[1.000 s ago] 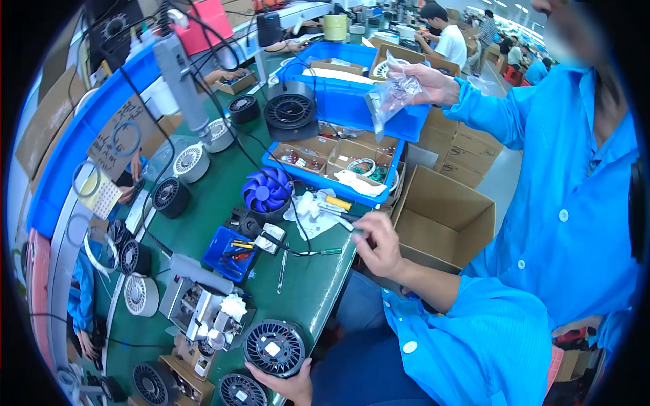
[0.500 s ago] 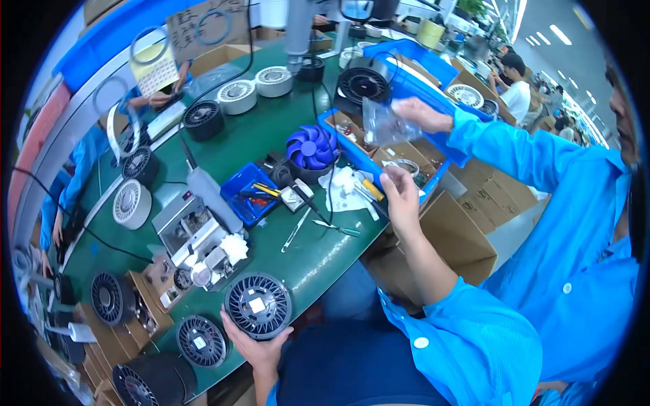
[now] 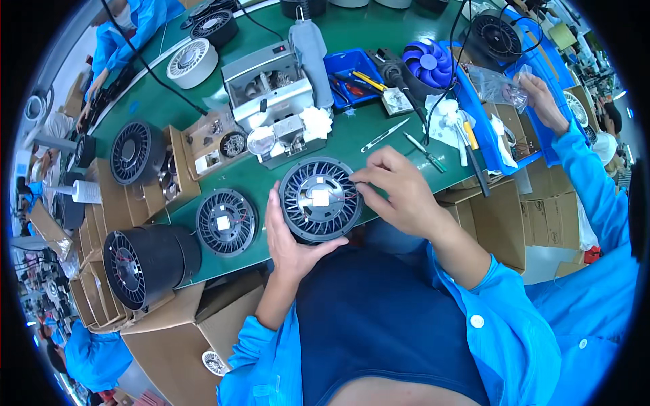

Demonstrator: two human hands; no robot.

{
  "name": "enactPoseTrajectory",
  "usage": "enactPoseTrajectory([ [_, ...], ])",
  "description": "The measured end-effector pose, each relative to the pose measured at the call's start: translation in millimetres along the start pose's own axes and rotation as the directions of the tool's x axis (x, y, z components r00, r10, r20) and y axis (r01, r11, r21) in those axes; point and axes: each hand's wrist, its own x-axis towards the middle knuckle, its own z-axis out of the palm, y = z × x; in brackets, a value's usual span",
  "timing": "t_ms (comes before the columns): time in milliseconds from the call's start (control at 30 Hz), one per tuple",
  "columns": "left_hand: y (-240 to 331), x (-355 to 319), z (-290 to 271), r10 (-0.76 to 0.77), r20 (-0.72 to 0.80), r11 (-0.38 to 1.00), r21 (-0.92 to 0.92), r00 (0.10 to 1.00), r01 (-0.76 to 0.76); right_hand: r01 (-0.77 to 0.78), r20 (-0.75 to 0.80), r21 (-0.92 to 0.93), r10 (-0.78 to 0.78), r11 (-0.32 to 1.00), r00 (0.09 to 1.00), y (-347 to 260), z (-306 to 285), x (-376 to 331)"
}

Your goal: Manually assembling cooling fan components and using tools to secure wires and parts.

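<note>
A round black slotted fan grille [image 3: 319,220] with a white square pad at its hub rests in my left hand [image 3: 290,245], whose fingers and thumb wrap its left and lower rim. My right hand [image 3: 399,193] is closed in a pinch at the grille's right edge. A thin reddish wire [image 3: 347,197] runs from the hub to those fingertips, which partly hide its end. Just left of my left hand, a second grille [image 3: 226,222] of the same kind lies on the green table [image 3: 271,186].
Behind the grilles stands a grey bench machine [image 3: 267,88]. A blue tray [image 3: 352,78] of tools, tweezers [image 3: 384,134] and a screwdriver [image 3: 426,152] lie farther right. A black cylindrical fan housing [image 3: 152,262] is at left. A co-worker's hand [image 3: 542,101] holds a clear plastic bag [image 3: 497,88].
My right hand has come from the blue parts bin to the grille and now pinches at its edge. The view has swung to the right and down. The co-worker still holds the bag.
</note>
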Motion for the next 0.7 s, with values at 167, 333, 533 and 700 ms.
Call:
enactPoseTrajectory([
  [167,0,-2,-1,0.004,0.025,0.998,-0.059,1.000,-0.002,0.069,0.183,-0.286,-0.016,0.956,0.983,-16,-1,23],
  [333,2,3,0,-0.016,0.040,0.996,-0.083,0.999,0.020,0.214,0.396,-0.379,-0.051,0.900,0.917,-12,-4,48],
  [533,5,4,-6,-0.063,0.048,0.995,-0.074,0.997,0.067,0.202,0.433,-0.188,-0.103,0.961,0.895,-3,-9,49],
  [700,5,5,-8,-0.081,0.073,0.995,-0.059,0.994,0.086,0.241,0.320,-0.390,-0.114,0.889,0.941,-13,4,46],
])
